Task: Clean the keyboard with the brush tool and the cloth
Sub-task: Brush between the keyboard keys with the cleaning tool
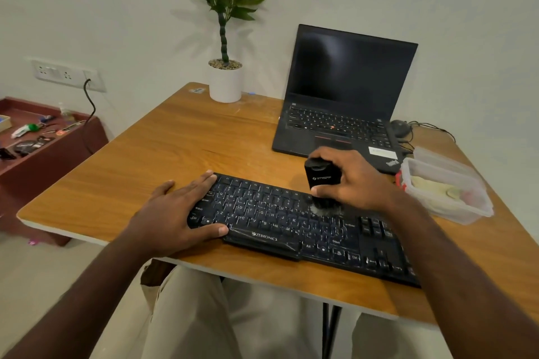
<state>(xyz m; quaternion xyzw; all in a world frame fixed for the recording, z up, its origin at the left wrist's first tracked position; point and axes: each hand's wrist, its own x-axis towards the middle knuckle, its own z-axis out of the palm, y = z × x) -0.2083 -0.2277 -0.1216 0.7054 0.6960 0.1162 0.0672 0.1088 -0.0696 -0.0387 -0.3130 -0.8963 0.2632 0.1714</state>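
Keyboard (291, 224) lies flat near the front edge of the tabletop (175, 148), a black full-size board with its long axis running from the person's left, further from them, to their right, nearer the edge, so it sits skewed to the edge; its key legends and spacebar row face the person. The hands work apart, one at each part of the board. The left hand (175, 210) lies flat with straight fingers over the keyboard's left end, thumb along the near edge, pressing it down. The right hand (355, 181) grips the brush tool (322, 181), a black block held upright with its bristles splayed on the keys in the upper middle rows, right of centre. The cloth cannot be made out with certainty; something pale lies in the clear plastic container (446, 189) at the right, just beside the right wrist. Several risks follow, in my judgement. The keyboard's right front corner sits close to the table edge, so a hard stroke towards the person could slide it off if the left hand eases its pressure. A wide sweep to the right could knock the container. Heavy pressure could also flatten the bristles instead of letting them reach between keys. An open laptop (344, 96) and a potted plant (226, 38) stand behind, well clear.
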